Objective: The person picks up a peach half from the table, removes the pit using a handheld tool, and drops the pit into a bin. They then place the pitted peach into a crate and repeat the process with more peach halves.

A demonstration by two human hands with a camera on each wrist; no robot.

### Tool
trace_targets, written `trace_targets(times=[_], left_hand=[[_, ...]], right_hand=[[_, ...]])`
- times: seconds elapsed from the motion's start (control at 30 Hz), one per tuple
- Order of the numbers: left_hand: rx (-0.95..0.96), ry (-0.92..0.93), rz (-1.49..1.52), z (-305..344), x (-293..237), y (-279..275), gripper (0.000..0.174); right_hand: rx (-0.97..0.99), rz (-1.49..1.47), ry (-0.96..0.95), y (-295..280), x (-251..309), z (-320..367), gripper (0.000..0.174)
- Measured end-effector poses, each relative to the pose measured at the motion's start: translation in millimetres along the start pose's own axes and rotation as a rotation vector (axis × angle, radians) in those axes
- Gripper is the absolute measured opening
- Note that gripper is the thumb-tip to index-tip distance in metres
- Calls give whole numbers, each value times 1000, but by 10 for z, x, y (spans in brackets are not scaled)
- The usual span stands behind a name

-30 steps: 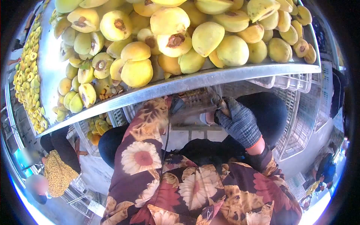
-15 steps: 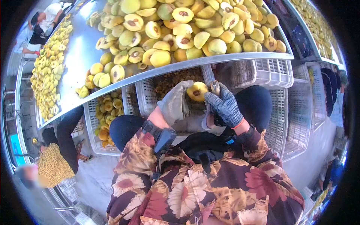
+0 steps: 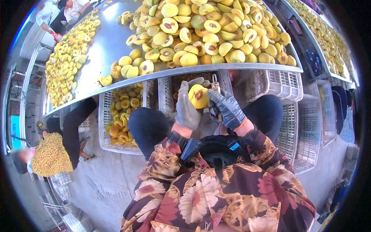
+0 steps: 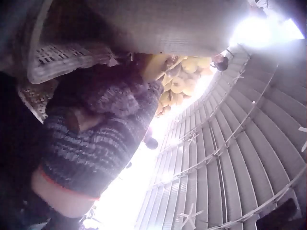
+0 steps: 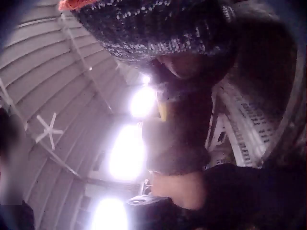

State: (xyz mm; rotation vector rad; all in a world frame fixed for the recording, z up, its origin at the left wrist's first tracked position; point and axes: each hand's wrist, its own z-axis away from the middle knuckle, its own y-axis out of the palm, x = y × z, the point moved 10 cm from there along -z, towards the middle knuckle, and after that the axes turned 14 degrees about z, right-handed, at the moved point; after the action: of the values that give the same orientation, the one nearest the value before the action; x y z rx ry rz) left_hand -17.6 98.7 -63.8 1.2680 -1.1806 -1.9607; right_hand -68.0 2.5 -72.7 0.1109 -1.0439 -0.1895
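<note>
In the head view, my left hand, in a pale grey glove, holds a yellow peach half with its cut face and brown pit area showing. Right beside it, my right hand, in a dark knitted glove with an orange cuff, grips a small hand tool. The tool's metal end sticks up past the fingers, close to the fruit. A wooden handle pokes out of the right fist in the left wrist view. The right wrist view is dark, with only a sliver of yellow between the hands.
A metal table heaped with peach halves stands just beyond the hands. Underneath are plastic crates, one holding fruit at the left and a stacked one at the right. Another person sits at the left.
The left hand, first reaching under the table edge, has come back with a peach half and brought it against the right hand. The head view has tilted and shifted, showing more of the table.
</note>
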Motion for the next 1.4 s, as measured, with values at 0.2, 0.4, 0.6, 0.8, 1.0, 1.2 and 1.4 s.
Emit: trace_targets(times=[0.2,0.4,0.6,0.8,1.0,1.2,1.4], left_hand=[[-74,108,-31,-40,-151,-100,57],[-88,127,-12,-11,-99,-86,57],[-100,198,-75,-15,-149,-126,61],[-73,217,-108,18,-212,-30,62],[-72,232,-122,57,-241,31,63],[-93,255,-154,75,-246,-15,64],[-109,322,-242,68,-295,-58,65]], right_hand=[[-431,1071,-634,-48,468,293,29],[-326,1318,-410,142,379,249,37],[-322,1382,-330,208,415,284,36],[-364,1371,-408,234,378,287,36],[-371,1374,-386,269,432,347,36],[-319,1437,-366,285,367,318,42],[-217,1195,-397,297,238,234,38]])
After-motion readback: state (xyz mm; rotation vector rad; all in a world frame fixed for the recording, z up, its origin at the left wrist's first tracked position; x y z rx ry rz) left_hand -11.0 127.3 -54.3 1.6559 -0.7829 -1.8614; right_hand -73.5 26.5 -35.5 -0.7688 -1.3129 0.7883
